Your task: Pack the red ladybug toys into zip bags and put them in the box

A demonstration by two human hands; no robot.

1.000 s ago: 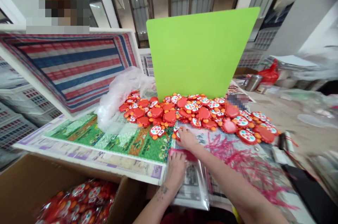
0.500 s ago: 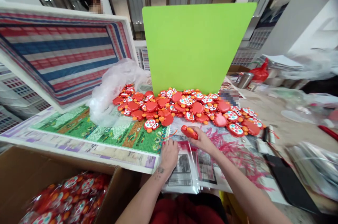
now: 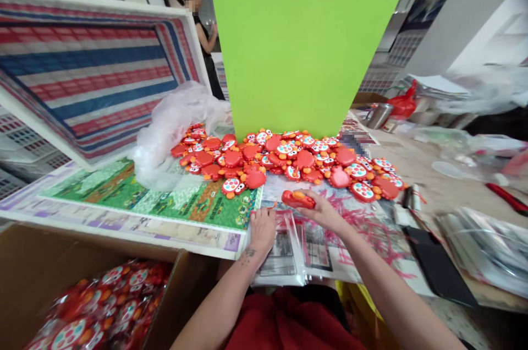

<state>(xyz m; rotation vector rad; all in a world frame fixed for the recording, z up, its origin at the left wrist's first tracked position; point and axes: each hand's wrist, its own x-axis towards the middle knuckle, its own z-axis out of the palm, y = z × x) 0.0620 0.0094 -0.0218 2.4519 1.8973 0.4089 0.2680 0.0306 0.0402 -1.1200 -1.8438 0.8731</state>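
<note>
My right hand [image 3: 325, 212] grips a red crab-shaped toy [image 3: 297, 199] just above the table, in front of a big heap of the same red and orange toys [image 3: 289, 160]. My left hand [image 3: 262, 229] rests on a stack of clear plastic bags [image 3: 289, 251] at the table's near edge, its fingers curled on the top bag's rim. The toy hangs over the mouth of that bag.
A green board [image 3: 301, 58] stands behind the heap. A striped panel [image 3: 91, 69] leans at the left beside crumpled clear plastic [image 3: 173, 130]. A cardboard box [image 3: 49, 262] with bagged toys [image 3: 94, 311] sits at lower left. A person stands at the back. Pink ties [image 3: 371, 229] and a black pad [image 3: 437, 270] lie right.
My right hand took one toy from the front of the heap and drew it back toward the bags. My left hand stayed on the bag stack. The view tilted up slightly.
</note>
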